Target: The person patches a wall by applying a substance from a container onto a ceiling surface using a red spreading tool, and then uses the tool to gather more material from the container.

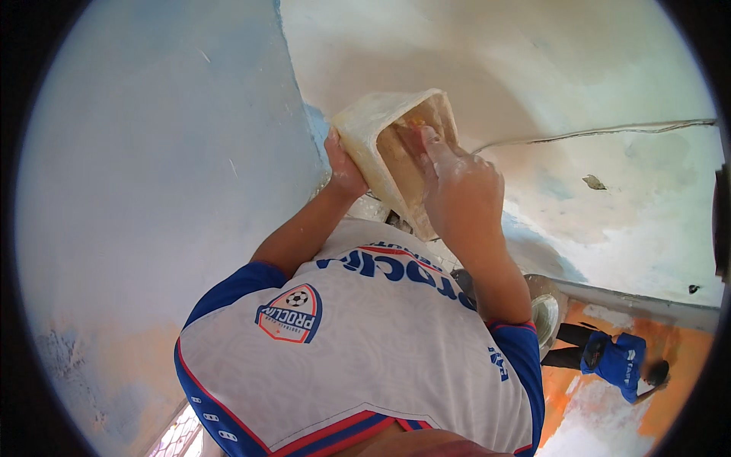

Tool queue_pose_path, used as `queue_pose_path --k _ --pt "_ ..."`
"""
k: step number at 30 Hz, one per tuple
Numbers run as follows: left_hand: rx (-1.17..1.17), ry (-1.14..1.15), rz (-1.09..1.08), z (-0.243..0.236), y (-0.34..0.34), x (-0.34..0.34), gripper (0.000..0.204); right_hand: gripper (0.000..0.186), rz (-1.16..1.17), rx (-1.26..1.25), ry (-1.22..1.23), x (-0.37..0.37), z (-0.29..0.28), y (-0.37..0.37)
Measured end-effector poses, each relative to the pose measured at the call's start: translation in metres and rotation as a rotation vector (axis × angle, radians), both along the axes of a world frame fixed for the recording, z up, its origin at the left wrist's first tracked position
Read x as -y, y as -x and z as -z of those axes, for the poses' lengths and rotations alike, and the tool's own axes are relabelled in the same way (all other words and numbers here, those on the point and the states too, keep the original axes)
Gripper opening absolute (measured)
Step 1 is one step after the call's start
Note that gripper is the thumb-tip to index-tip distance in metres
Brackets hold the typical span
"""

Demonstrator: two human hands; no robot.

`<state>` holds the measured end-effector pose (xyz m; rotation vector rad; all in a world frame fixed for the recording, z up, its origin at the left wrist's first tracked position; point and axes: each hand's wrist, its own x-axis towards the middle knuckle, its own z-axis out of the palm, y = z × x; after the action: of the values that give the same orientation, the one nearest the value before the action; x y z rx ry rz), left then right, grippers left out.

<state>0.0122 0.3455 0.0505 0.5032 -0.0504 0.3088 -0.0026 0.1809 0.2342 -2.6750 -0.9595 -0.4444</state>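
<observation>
Tub (381,126) rim: L hand (344,169); R fingers (435,148) inside.

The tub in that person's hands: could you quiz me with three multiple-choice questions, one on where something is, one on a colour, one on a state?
1. Where is the right hand?
A. Reaching inside the tub
B. Flat on the wall
C. Hanging at the side

2. What colour is the tub?
A. Bright green
B. Cream, smeared with pale paste
C. Black

3. How is the tub held?
A. Upright on the floor
B. Tipped, its opening turned toward the right hand
C. Closed with a lid

Answers:
1 A, its fingers lie inside the opening.
2 B, the walls are cream and coated.
3 B, the left hand grips its outer side and the open mouth faces sideways, with no lid on it.
</observation>
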Motion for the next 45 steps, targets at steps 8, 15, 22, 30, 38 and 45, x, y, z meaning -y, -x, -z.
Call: queue_pose_path --k 8,15,22,30,38,45 --pt "0.035 -0.004 0.086 -0.006 -0.006 -0.039 0.082 0.034 -0.041 -0.029 0.025 -0.047 0.021 -0.007" --pt "0.031 -0.023 0.147 -0.008 -0.002 -0.068 0.085 0.032 0.112 -0.01 0.077 -0.078 0.023 -0.007" --pt "0.029 0.01 0.177 0.001 0.004 -0.085 0.086 0.037 0.072 -0.12 0.05 -0.093 0.018 -0.004" --pt "0.017 -0.042 0.178 0.003 0.003 -0.094 0.09 0.038 -0.008 -0.123 0.151 -0.105 0.018 0.012" --pt "0.028 0.082 0.179 0.001 0.002 -0.094 0.085 0.036 0.077 0.017 0.109 -0.109 0.025 0.009" --pt "-0.055 0.103 0.182 -0.005 0.003 -0.091 0.087 0.036 0.149 0.053 -0.004 -0.109 0.024 -0.002"
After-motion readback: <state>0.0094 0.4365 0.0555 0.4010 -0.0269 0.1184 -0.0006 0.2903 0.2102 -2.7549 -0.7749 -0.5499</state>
